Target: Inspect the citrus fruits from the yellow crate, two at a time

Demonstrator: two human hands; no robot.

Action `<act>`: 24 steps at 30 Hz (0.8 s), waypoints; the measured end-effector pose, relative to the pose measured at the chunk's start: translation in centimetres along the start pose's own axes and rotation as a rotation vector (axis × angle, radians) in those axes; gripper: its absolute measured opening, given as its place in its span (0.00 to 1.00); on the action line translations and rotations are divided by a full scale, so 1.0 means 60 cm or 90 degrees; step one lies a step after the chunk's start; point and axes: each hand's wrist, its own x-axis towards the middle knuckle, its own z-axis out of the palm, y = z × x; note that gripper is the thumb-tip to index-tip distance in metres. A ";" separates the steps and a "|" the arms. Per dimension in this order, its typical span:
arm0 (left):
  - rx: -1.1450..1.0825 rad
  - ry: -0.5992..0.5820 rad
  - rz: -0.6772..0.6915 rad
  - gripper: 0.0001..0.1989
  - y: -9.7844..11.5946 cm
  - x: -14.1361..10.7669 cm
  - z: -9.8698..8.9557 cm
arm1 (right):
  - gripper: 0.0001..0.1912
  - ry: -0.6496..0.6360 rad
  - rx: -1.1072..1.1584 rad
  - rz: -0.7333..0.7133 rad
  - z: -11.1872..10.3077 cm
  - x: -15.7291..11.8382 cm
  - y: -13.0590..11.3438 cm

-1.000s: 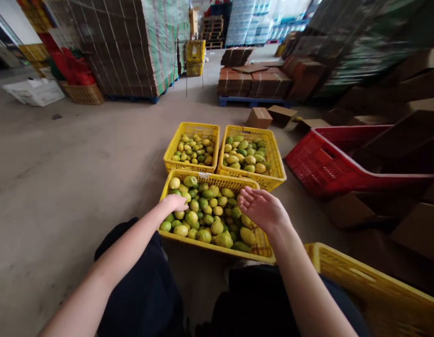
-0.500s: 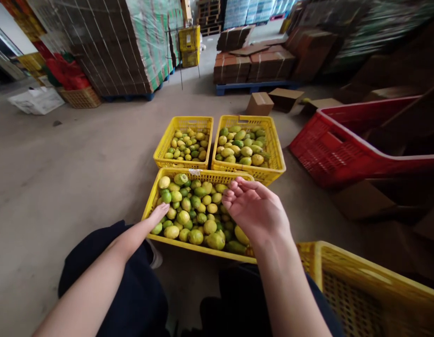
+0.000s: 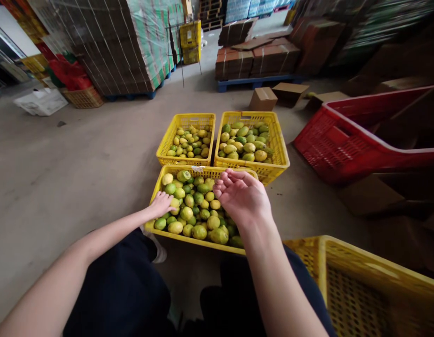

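Observation:
A yellow plastic crate [image 3: 199, 241] directly before me is full of oval green and yellow fruits [image 3: 186, 213] that look like lemons. My left hand [image 3: 162, 204] reaches over its left side, palm down, with fingers spread against a yellowish fruit [image 3: 174, 203]; no firm grip shows. Above the right part of the same crate, my right hand [image 3: 242, 195] is turned palm up with loosely curled fingers and nothing in the palm. It hides some of the fruit beneath.
Two more yellow crates, left [image 3: 161, 150] and right [image 3: 286, 159], hold similar fruit behind the near one. A yellow crate [image 3: 324, 262] stands at lower right. Farther right is a red crate [image 3: 338, 140]. Cardboard boxes [image 3: 263, 99] and wrapped pallet stacks [image 3: 107, 47] stand behind.
My left hand has moved slightly right, its fingers now bent over the fruit at the crate's left side. My right hand has shifted left and a little up, still palm up.

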 end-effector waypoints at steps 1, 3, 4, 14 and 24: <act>-0.008 0.012 -0.004 0.21 0.018 -0.005 -0.013 | 0.08 0.019 -0.020 -0.004 0.001 0.002 0.004; -0.054 0.055 -0.014 0.24 0.062 -0.017 -0.045 | 0.08 0.055 -0.070 -0.010 0.004 0.007 0.013; -0.093 0.079 -0.003 0.25 0.088 -0.024 -0.064 | 0.07 0.068 -0.096 -0.012 0.005 0.009 0.020; -0.398 -0.016 0.129 0.29 0.212 -0.089 -0.178 | 0.12 -0.012 -0.038 0.160 0.007 0.008 0.089; 0.296 -0.028 -0.013 0.12 0.007 -0.008 -0.055 | 0.11 0.045 -0.020 0.019 -0.007 -0.012 0.016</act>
